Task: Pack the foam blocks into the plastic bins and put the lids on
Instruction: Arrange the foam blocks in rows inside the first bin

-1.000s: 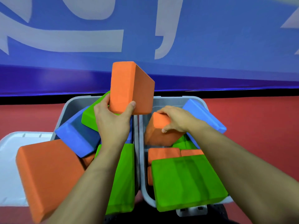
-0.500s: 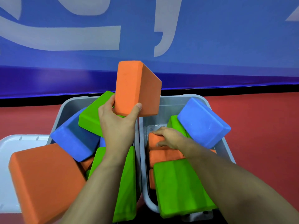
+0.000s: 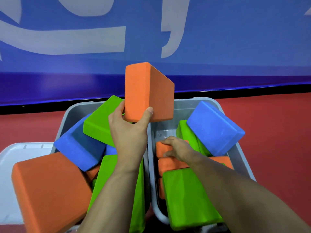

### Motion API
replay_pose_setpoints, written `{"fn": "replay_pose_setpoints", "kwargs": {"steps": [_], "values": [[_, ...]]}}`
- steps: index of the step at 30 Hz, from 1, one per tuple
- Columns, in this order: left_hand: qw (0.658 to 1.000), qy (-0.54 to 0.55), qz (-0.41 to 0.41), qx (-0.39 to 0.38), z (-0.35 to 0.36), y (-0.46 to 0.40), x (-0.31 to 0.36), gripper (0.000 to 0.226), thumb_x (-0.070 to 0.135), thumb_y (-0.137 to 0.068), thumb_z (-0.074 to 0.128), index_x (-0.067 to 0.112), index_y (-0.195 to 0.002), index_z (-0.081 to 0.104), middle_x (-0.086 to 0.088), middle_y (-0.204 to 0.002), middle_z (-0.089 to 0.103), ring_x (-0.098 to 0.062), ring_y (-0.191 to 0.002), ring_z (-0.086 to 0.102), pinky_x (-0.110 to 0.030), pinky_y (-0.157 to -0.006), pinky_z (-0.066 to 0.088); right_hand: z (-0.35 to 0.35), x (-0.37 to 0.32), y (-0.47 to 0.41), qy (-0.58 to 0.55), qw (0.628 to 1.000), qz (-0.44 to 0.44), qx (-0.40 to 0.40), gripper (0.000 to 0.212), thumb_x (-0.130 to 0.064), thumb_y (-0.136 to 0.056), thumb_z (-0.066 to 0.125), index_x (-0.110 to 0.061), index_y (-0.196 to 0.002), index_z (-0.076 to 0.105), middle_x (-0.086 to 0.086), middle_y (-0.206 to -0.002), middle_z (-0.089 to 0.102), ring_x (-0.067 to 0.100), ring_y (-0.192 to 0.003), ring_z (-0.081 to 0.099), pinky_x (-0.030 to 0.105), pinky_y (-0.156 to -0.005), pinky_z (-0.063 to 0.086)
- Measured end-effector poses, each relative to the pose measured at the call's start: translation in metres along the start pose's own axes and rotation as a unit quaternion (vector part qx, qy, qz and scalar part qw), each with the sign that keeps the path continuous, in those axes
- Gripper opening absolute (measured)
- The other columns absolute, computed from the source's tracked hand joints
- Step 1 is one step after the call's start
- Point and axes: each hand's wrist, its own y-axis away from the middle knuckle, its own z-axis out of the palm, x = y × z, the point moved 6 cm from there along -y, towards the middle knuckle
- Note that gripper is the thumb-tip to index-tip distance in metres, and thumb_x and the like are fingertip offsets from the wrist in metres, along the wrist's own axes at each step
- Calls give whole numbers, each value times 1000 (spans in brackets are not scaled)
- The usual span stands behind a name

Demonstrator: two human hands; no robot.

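This looks like a sports hall or an indoor play or activity space, not a home. The floor (image 3: 269, 125) is a smooth red surface, like the covering of a court. Behind it stands a long blue banner (image 3: 218, 39) with very large pale letters, cut off by the picture edge, above a black strip along its bottom. On the floor stand two grey plastic bins (image 3: 242, 158) with big foam blocks (image 3: 215, 128) in orange, green and blue, and a pale lid (image 3: 20, 158) lies at the left.
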Motion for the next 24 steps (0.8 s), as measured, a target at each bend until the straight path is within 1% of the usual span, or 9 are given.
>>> {"fn": "replay_pose_setpoints", "kwargs": {"steps": [5,8,10,12,14,17,19,22,24], "values": [[1000,-2,-2,-18,2,-2,-10,82,55,-70,84,19,-139,58,1,-126,61,-8,-107,63,-32,-97,52,2,2,1,-25,1000,4,3,73,-31,-77,85,-25,-143,55,-3,-144,53,19,-133,48,28,-115,31],[1000,-5,-12,-29,7,-4,-14,85,61,-65,83,21,-137,59,1,-125,64,-10,-107,65,-35,-96,54,3,3,8,-71,997,10,-3,74,-27,-80,83,-20,-146,51,-1,-148,50,16,-138,44,26,-119,15],[999,5,-39,-36,10,-6,-18,89,66,-60,83,23,-135,60,2,-122,66,-14,-105,68,-40,-95,56,-3,2,17,-157,987,30,19,80,-26,-81,83,-18,-150,44,-1,-150,48,16,-140,44,24,-115,23],[994,38,-85,-55,11,-6,-20,90,65,-57,84,22,-133,61,3,-117,70,-18,-101,72,-44,-92,58,-21,-3,33,-288,953,56,75,82,-22,-83,83,-13,-151,39,-1,-151,44,18,-142,41,26,-115,32],[986,85,-124,-77,10,-5,-20,74,56,-64,84,16,-124,65,3,-109,74,-19,-98,73,-44,-90,59,-48,-9,58,-431,893,80,103,83,-17,-83,82,-9,-151,34,-4,-151,37,20,-144,36,37,-117,35],[964,169,-193,-76,2,0,-14,47,32,-86,79,13,-124,60,-1,-107,72,-18,-100,72,-34,-74,62,-89,-20,101,-582,802,107,79,116,-33,-72,84,-17,-160,10,-2,-158,31,21,-144,37,47,-118,31],[953,186,-222,-94,-1,4,-12,38,27,-91,73,8,-123,62,-2,-105,70,-16,-101,69,-30,-67,61,-111,-16,129,-624,762,136,102,122,-44,-64,80,-26,-161,8,2,-157,37,29,-142,41,53,-116,31],[949,152,-247,-122,0,15,-11,17,29,-93,68,13,-99,69,-3,-94,63,-18,-93,60,-34,-64,61,-124,-7,156,-626,747,168,147,119,-54,-57,80,-34,-157,19,2,-150,48,32,-132,52,57,-112,37],[953,110,-252,-128,0,20,-10,14,31,-94,65,19,-89,66,0,-85,57,-18,-85,55,-36,-65,59,-116,-7,166,-621,748,178,152,117,-54,-56,82,-37,-155,22,0,-138,57,29,-119,62,56,-103,47]]}}
